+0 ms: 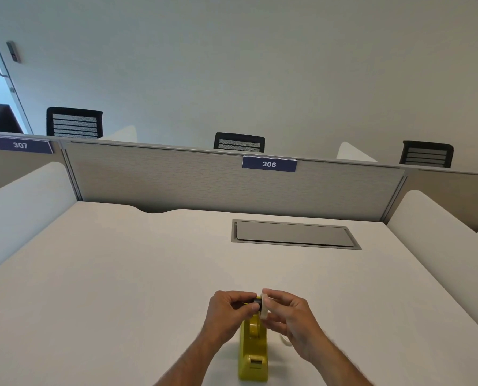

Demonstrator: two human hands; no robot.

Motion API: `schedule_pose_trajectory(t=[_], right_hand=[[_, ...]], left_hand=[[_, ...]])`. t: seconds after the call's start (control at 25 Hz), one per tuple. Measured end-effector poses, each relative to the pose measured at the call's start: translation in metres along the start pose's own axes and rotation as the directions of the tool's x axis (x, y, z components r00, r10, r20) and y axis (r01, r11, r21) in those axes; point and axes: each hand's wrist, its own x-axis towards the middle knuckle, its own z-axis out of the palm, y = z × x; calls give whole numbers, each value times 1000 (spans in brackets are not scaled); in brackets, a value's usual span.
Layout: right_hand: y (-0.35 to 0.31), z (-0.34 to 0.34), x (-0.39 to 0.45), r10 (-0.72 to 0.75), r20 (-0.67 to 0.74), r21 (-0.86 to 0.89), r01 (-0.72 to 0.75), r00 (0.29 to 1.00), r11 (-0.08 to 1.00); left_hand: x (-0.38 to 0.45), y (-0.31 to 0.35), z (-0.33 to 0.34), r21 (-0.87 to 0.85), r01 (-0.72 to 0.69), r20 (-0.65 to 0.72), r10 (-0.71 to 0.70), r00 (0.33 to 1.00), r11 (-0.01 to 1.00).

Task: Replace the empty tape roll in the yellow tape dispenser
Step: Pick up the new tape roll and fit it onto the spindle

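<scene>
The yellow tape dispenser stands on the white desk near the front edge, its cutter end toward me. Just above it my left hand pinches a small black spindle core. My right hand holds a white tape roll upright, right against the core. A second pale ring lies on the desk under my right wrist, mostly hidden.
A grey cable hatch is set into the desk at the back right. A grey partition labelled 306 closes the far side, with white side dividers left and right. Black chairs stand beyond it.
</scene>
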Motion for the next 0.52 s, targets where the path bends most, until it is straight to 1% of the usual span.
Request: schedule_pose_trajectory(t=[0.2, 0.32, 0.52], right_hand=[[2, -1, -1, -8, 66, -8, 8, 998, 1000], [5, -2, 2, -32, 66, -46, 35, 997, 998], [9, 1, 3, -34, 66, -86, 40, 997, 996]], left_hand=[[-1, 3, 0, -39, 14, 1, -14, 1000, 999], [-1, 3, 1, -25, 16, -8, -17, 1000, 1000], [-2, 3, 4, 33, -54, -47, 56, 997, 998]])
